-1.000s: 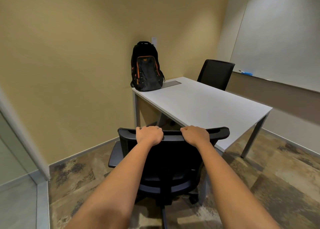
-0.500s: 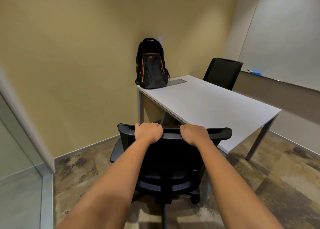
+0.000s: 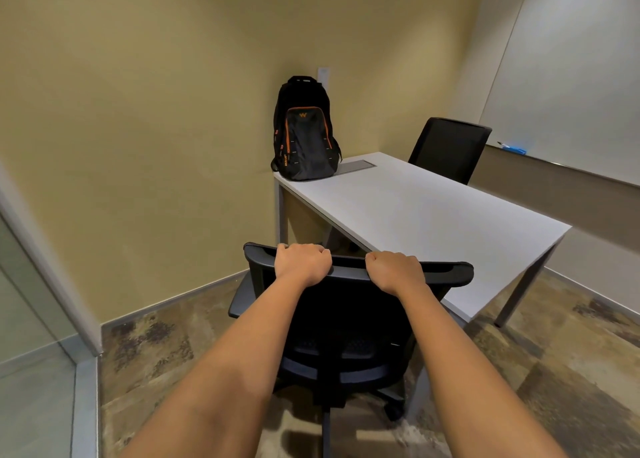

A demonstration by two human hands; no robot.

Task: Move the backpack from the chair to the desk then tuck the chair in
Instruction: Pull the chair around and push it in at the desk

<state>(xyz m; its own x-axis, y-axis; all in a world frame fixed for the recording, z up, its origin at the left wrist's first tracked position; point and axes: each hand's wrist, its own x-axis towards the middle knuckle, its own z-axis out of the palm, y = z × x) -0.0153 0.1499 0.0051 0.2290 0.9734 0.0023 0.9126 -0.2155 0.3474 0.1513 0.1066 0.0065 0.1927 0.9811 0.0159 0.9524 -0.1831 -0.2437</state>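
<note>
A black backpack [image 3: 304, 135] with orange trim stands upright on the far left corner of the white desk [image 3: 433, 222], leaning against the yellow wall. Right in front of me is a black office chair [image 3: 346, 319] at the desk's near corner, its back towards me. My left hand [image 3: 303, 262] and my right hand [image 3: 394, 270] both grip the top edge of the chair's backrest, fingers curled over it. The chair's seat is mostly hidden behind the backrest and my arms.
A second black chair [image 3: 448, 149] stands at the desk's far side. A whiteboard [image 3: 571, 77] with a blue eraser [image 3: 516, 149] on its ledge covers the right wall. A glass partition with a metal frame [image 3: 79, 336] stands at the left. The floor is patterned carpet.
The view has shifted a little, so the desk and backpack sit further right in the frame. Both hands stay gripped on the chair's backrest, which sits slightly closer to the desk.
</note>
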